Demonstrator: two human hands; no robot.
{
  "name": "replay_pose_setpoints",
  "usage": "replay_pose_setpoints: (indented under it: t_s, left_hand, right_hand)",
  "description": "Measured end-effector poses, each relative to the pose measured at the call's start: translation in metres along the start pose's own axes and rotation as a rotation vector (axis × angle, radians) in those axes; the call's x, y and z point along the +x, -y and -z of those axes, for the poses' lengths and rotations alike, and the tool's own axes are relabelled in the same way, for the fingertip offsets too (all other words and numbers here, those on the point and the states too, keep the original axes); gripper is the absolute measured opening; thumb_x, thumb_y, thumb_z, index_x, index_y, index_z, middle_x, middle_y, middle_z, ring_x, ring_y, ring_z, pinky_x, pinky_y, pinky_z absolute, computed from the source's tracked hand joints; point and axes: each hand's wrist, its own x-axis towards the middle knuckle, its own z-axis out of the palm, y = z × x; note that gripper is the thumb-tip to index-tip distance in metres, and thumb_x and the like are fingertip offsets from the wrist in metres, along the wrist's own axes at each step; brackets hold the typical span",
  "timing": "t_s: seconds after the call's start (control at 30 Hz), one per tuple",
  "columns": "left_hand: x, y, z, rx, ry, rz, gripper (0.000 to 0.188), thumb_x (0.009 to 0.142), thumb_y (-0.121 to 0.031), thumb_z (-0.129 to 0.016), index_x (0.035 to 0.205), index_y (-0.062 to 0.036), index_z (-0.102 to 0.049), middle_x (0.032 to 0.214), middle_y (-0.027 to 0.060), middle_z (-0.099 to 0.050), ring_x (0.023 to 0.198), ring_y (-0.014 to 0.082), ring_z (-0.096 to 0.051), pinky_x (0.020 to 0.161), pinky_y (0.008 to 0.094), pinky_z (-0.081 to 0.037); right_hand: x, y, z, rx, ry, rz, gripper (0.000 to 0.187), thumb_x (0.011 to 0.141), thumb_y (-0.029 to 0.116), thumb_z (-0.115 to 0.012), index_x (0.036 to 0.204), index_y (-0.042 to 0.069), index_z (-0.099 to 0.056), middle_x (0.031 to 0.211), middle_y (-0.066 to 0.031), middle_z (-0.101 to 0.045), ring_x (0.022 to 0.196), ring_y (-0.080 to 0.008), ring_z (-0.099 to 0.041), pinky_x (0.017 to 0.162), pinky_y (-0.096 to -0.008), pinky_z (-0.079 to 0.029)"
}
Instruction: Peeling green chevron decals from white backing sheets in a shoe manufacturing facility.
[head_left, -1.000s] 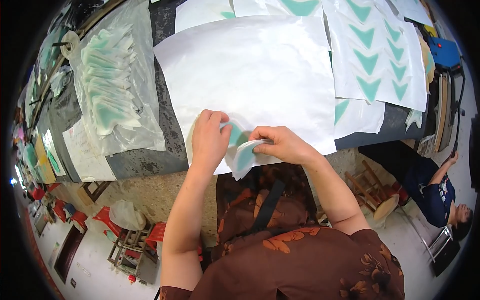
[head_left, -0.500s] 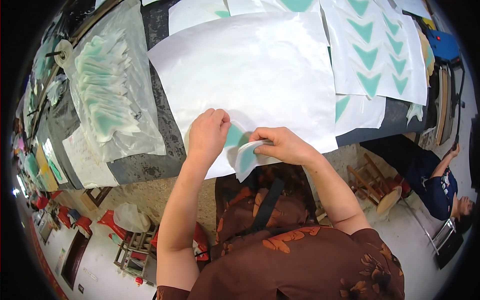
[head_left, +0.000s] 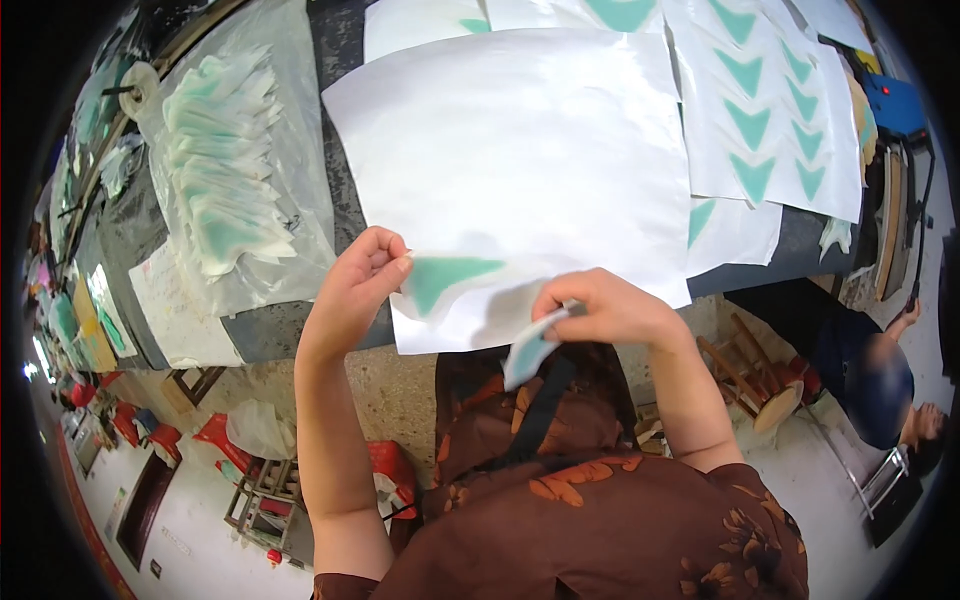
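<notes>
A large white sheet (head_left: 520, 150) lies on the dark table in front of me. My left hand (head_left: 360, 285) pinches the tip of a thin green piece with a pale border (head_left: 440, 280), which lies over the sheet's near left corner. My right hand (head_left: 610, 310) is closed on a small bunch of similar pale-edged green pieces (head_left: 530, 352), held at the sheet's near edge. The bunch hangs tilted down toward me, and my fingers hide part of it.
On the left a clear plastic sheet (head_left: 305, 200) bears an overlapping row of green pieces (head_left: 220, 150). White sheets with green V shapes (head_left: 750, 125) lie at the right. A wooden stool (head_left: 775, 405) stands right of me, near another person (head_left: 870, 380).
My left hand has moved left, and the green piece now lies flat with more of it showing. My right hand has shifted right and slightly down, taking its bunch along.
</notes>
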Motion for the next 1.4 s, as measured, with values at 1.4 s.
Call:
replay_pose_setpoints:
  t_s: [1.4]
  left_hand:
    - [-0.092, 0.026, 0.165, -0.194, -0.406, -0.038, 0.022, 0.09, -0.007, -0.062, 0.111, -0.002, -0.062, 0.1, -0.0005, -0.062, 0.085, 0.0057, -0.055, 0.075, 0.0218, -0.045]
  right_hand:
    - [0.222, 0.132, -0.104, -0.208, -0.089, 0.181, 0.037, 0.085, 0.016, -0.066, 0.118, 0.003, -0.056, 0.096, -0.0076, -0.063, 0.088, -0.0191, -0.059, 0.08, -0.0296, -0.047]
